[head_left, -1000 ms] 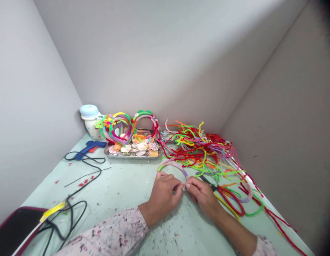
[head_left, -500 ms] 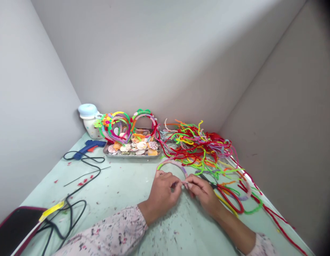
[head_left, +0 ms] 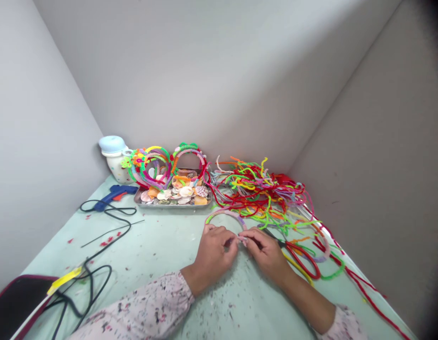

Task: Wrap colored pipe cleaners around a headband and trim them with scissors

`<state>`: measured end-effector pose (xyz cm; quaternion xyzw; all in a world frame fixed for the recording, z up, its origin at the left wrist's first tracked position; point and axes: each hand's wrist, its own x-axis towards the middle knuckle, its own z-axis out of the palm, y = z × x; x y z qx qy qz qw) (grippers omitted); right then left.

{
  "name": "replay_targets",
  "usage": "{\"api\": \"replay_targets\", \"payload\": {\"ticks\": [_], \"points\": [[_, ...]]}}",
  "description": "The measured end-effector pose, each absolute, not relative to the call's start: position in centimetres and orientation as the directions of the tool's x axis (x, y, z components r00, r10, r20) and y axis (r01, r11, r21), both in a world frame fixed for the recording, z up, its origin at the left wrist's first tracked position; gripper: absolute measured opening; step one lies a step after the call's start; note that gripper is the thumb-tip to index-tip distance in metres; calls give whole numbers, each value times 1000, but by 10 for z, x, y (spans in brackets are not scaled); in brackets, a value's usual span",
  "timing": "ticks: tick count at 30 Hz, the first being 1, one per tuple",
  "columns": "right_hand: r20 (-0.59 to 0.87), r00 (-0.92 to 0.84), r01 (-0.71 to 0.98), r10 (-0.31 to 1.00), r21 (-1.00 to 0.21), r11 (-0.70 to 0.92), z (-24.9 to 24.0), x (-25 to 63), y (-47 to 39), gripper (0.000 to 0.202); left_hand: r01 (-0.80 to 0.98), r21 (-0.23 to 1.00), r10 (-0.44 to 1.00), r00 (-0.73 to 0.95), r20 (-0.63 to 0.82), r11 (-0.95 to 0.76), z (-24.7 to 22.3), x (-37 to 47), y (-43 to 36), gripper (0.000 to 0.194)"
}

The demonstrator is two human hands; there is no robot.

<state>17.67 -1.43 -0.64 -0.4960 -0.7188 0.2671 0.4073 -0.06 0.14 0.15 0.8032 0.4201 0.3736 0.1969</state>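
Band: slender, curved into an open arch, with a fuzzy covering in coloured sections. Bright green shows at the left side, pale pink along the crown, lavender on the right shoulder, then pink again below. Pose: crown pointing away from the wearer, over the bench. The left side runs down to the left hand; the right side passes behind the fingers of the right hand. Strip: short, pale pinkish, pinched between both hands' fingertips. Its join to the band is hidden.
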Motion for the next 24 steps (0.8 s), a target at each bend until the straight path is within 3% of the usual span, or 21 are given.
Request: {"api": "replay_targets", "payload": {"ticks": [11, 24], "points": [[475, -198, 496, 857, -706, 506, -11, 179, -12, 25, 529, 640, 830, 359, 427, -557, 1, -1, 2, 17], [531, -207, 524, 822, -650, 551, -15, 182, -12, 29, 528, 642, 831, 359, 425, -556, 3, -1, 1, 19]]}}
